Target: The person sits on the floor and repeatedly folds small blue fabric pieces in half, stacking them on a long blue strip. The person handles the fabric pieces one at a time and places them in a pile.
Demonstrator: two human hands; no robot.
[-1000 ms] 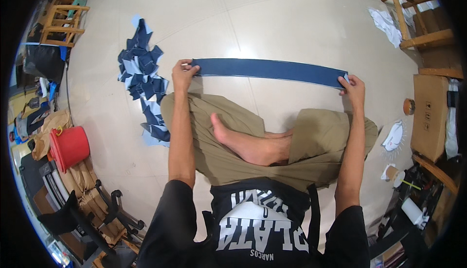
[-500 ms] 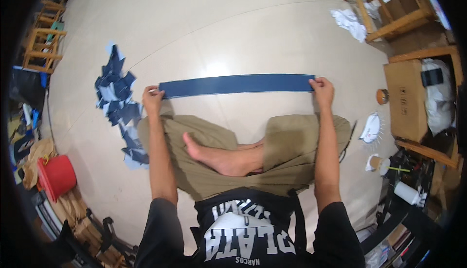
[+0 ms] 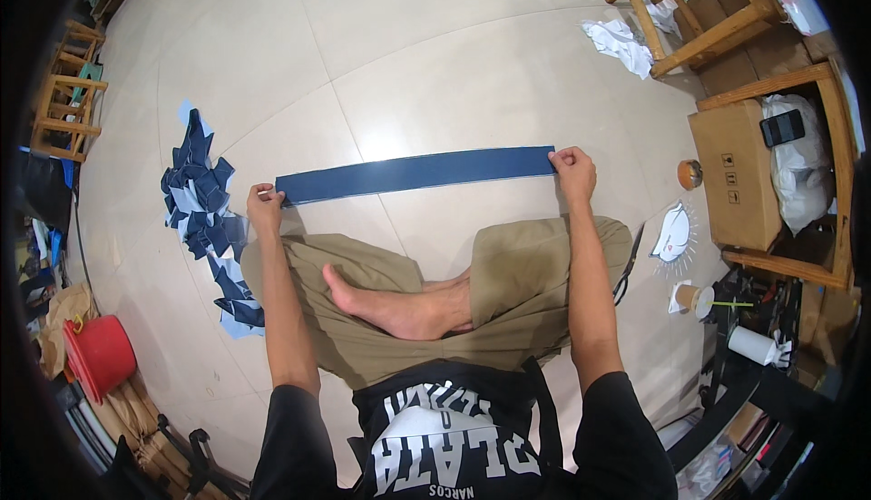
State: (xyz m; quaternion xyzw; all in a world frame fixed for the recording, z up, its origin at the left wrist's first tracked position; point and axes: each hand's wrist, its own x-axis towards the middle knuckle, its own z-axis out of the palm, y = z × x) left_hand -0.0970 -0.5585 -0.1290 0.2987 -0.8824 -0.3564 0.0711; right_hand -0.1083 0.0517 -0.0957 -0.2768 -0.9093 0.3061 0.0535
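Observation:
A long, flat strip of dark blue denim [image 3: 415, 174], edged with thin pale lines, stretches sideways in front of my crossed legs, just above or on the floor. My left hand [image 3: 265, 208] pinches its left end between thumb and fingers. At the opposite end, my right hand [image 3: 574, 173] grips the corner the same way. The strip is straight and fairly taut, its right end a little farther from me. Beyond my left hand lies a heap of dark and light blue denim scraps [image 3: 201, 200].
A red bucket [image 3: 100, 355] stands at the left, below wooden stools [image 3: 73, 105]. To the right are a cardboard box [image 3: 733, 178] in a wooden frame, a tape roll [image 3: 689, 173], a white cut-out [image 3: 671, 230] and a lidded cup [image 3: 697, 300]. White cloth [image 3: 619, 44] lies by another stool.
The whole view has shifted and turned slightly, so the strip now looks more slanted. Both hands keep their hold on its ends; the scraps lie as before.

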